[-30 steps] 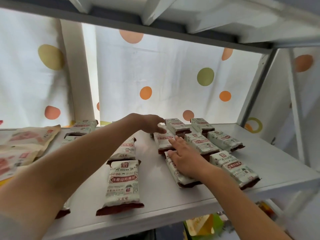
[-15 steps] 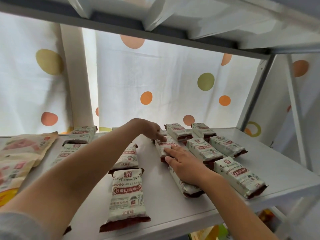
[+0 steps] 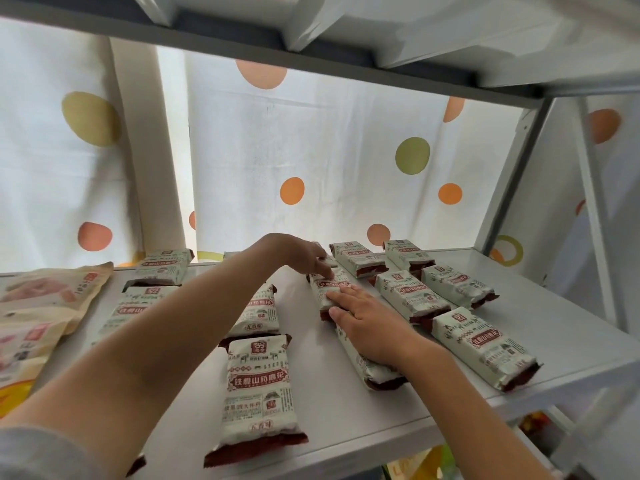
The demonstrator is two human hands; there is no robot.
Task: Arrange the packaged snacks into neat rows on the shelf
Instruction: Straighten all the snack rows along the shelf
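Several white-and-maroon snack packets lie on the white shelf (image 3: pixel 346 410). My right hand (image 3: pixel 367 322) lies flat, palm down, across two packets in the middle column: the front packet (image 3: pixel 372 372) and the one behind it (image 3: pixel 327 287). My left hand (image 3: pixel 304 254) reaches over to the far end of that middle packet, fingers curled down and touching it. A packet (image 3: pixel 258 386) lies at the front centre, another (image 3: pixel 485 348) at the front right. Further packets (image 3: pixel 408 296) sit in rows at the right and behind my left arm (image 3: pixel 258 311).
Larger tan bags (image 3: pixel 45 299) lie on the shelf's left end. A polka-dot cloth (image 3: pixel 311 161) hangs behind the shelf. Another shelf board (image 3: pixel 311 46) runs close overhead. A metal upright (image 3: pixel 512 168) stands at the right rear corner.
My left hand has come slightly nearer and lower onto the middle packet's far end. My right hand stays pressed on the two packets. The camera has tilted a little.
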